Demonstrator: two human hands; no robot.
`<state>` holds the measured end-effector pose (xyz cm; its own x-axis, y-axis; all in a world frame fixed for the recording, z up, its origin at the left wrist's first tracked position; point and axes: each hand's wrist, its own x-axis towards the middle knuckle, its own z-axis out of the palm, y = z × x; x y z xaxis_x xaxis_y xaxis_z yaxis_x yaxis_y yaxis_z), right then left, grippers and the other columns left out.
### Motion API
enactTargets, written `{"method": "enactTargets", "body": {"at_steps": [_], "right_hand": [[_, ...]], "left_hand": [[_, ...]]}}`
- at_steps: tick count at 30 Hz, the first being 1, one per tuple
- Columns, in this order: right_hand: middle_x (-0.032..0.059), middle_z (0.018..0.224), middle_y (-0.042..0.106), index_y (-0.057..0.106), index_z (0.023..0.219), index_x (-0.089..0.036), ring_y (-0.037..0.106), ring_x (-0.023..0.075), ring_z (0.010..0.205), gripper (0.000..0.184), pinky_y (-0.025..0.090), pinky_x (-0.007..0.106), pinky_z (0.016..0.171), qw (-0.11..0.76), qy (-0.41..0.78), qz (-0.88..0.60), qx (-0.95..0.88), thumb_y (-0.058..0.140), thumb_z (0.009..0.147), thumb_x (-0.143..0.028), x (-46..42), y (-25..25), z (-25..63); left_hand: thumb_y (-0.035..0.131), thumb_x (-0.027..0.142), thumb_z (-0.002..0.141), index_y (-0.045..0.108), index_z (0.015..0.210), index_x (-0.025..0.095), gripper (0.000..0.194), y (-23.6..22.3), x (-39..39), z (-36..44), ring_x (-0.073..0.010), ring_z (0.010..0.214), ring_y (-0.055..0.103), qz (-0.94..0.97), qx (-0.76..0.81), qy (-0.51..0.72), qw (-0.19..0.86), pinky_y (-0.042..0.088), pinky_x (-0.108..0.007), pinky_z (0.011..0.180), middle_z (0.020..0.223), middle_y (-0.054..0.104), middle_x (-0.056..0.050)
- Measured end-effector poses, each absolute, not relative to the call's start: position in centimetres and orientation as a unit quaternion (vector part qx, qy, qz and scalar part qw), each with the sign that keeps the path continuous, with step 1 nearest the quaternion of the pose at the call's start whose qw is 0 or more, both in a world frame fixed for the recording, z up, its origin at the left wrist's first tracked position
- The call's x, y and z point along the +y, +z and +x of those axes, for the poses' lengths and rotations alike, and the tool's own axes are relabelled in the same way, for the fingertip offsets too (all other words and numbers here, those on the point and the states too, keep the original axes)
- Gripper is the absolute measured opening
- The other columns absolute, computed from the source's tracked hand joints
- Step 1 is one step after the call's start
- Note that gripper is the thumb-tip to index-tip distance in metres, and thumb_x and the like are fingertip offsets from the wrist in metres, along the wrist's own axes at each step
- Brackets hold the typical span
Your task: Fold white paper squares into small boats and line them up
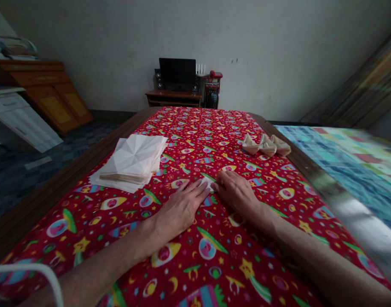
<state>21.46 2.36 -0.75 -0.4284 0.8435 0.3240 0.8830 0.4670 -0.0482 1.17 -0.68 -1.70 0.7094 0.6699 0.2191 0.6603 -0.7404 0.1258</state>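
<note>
A small piece of folded white paper lies on the red patterned cloth, between my two hands and partly covered by them. My left hand rests flat, fingers stretched out, with the fingertips on the paper's left side. Curled fingers of my right hand close at the paper's right edge; the fingertips are partly hidden. To the left is a stack of white paper sheets, the top one creased in a star of lines. Several folded paper shapes sit in a row at the right.
The red cloth covers a long table with a dark wooden edge. A white curved cable or tube shows at lower left. Beyond stand a monitor and a red telephone. A bed is at the right.
</note>
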Motion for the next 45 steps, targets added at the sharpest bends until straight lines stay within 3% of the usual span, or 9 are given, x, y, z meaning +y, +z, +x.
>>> {"method": "enactTargets", "body": {"at_steps": [4, 8, 13, 27, 33, 37, 41, 45], "right_hand": [[0.0135, 0.106, 0.065, 0.062, 0.103, -0.013, 0.059, 0.0246, 0.1, 0.022, 0.048, 0.036, 0.081, 0.148, -0.073, -0.384, -0.909, 0.044, 0.091, -0.016, 0.7, -0.8, 21.3], [0.0142, 0.139, 0.045, 0.041, 0.136, -0.014, 0.04, 0.0226, 0.13, 0.043, 0.039, 0.042, 0.104, 0.168, -0.019, -0.306, -0.937, 0.039, 0.094, -0.021, -0.5, -1.5, 22.5], [0.011, 0.146, 0.034, 0.032, 0.143, -0.019, 0.032, 0.0229, 0.134, 0.051, 0.032, 0.047, 0.11, 0.154, 0.007, -0.316, -0.936, 0.042, 0.094, -0.032, -0.9, -2.1, 24.6], [0.012, 0.138, 0.048, 0.041, 0.137, -0.015, 0.042, 0.0222, 0.129, 0.043, 0.038, 0.044, 0.106, 0.145, -0.03, -0.348, -0.926, 0.038, 0.095, -0.022, -1.4, -2.2, 25.4], [0.0102, 0.109, 0.065, 0.058, 0.104, -0.016, 0.06, 0.0209, 0.1, 0.022, 0.046, 0.034, 0.089, 0.157, -0.028, -0.353, -0.922, 0.041, 0.09, -0.014, -1.1, -1.3, 24.2], [0.0053, 0.088, 0.065, 0.057, 0.087, -0.018, 0.058, 0.0191, 0.08, 0.008, 0.042, 0.032, 0.075, 0.11, -0.055, -0.366, -0.922, 0.049, 0.088, -0.018, -0.5, -0.4, 23.0], [0.0043, 0.083, 0.064, 0.058, 0.087, -0.017, 0.055, 0.0179, 0.077, 0.014, 0.035, 0.031, 0.07, 0.1, -0.128, -0.394, -0.905, 0.046, 0.093, -0.021, 0.8, -0.6, 22.1], [0.0027, 0.079, 0.063, 0.06, 0.083, -0.018, 0.054, 0.016, 0.073, 0.019, 0.033, 0.03, 0.067, 0.11, -0.132, -0.396, -0.902, 0.045, 0.094, -0.024, 1.8, -0.9, 21.8]], "left_hand": [[0.04, 0.002, 0.069, 0.036, 0.137, 0.014, 0.069, -1.6, -0.8, 1.3, -0.0212, 0.139, 0.025, 0.924, 0.373, 0.085, 0.006, 0.021, -0.043, 0.112, 0.147, 0.034, -0.009], [0.041, 0.003, 0.07, 0.033, 0.139, 0.013, 0.069, -1.3, -0.9, 1.3, -0.0205, 0.139, 0.024, 0.923, 0.378, 0.071, -0.003, 0.02, -0.044, 0.112, 0.149, 0.031, -0.01], [0.038, 0.001, 0.073, 0.035, 0.138, 0.017, 0.068, -1.4, -0.9, 0.9, -0.0203, 0.137, 0.029, 0.922, 0.378, 0.079, -0.01, 0.022, -0.042, 0.111, 0.147, 0.035, -0.008], [0.043, 0.002, 0.075, 0.052, 0.126, 0.012, 0.053, -1.6, -1.0, -1.0, -0.0231, 0.127, 0.045, 0.915, 0.377, 0.142, -0.028, 0.033, -0.043, 0.109, 0.134, 0.052, -0.01], [0.04, -0.001, 0.08, 0.064, 0.109, 0.012, 0.039, -2.4, 0.5, -1.2, -0.0189, 0.111, 0.056, 0.887, 0.384, 0.257, -0.011, 0.046, -0.034, 0.098, 0.115, 0.065, -0.009], [0.044, 0.008, 0.085, 0.061, 0.108, 0.015, 0.03, -2.1, 0.8, -0.3, -0.0199, 0.099, 0.056, 0.862, 0.426, 0.275, -0.003, 0.049, -0.034, 0.089, 0.104, 0.063, -0.008], [0.055, 0.025, 0.084, 0.059, 0.1, 0.015, 0.019, -2.0, 0.8, 0.8, -0.0242, 0.095, 0.052, 0.852, 0.47, 0.23, -0.014, 0.047, -0.04, 0.084, 0.099, 0.057, -0.009], [0.057, 0.024, 0.08, 0.054, 0.088, 0.016, 0.012, -2.2, 1.6, 1.4, -0.0242, 0.091, 0.052, 0.84, 0.491, 0.23, 0.017, 0.046, -0.039, 0.08, 0.095, 0.056, -0.008]]}}
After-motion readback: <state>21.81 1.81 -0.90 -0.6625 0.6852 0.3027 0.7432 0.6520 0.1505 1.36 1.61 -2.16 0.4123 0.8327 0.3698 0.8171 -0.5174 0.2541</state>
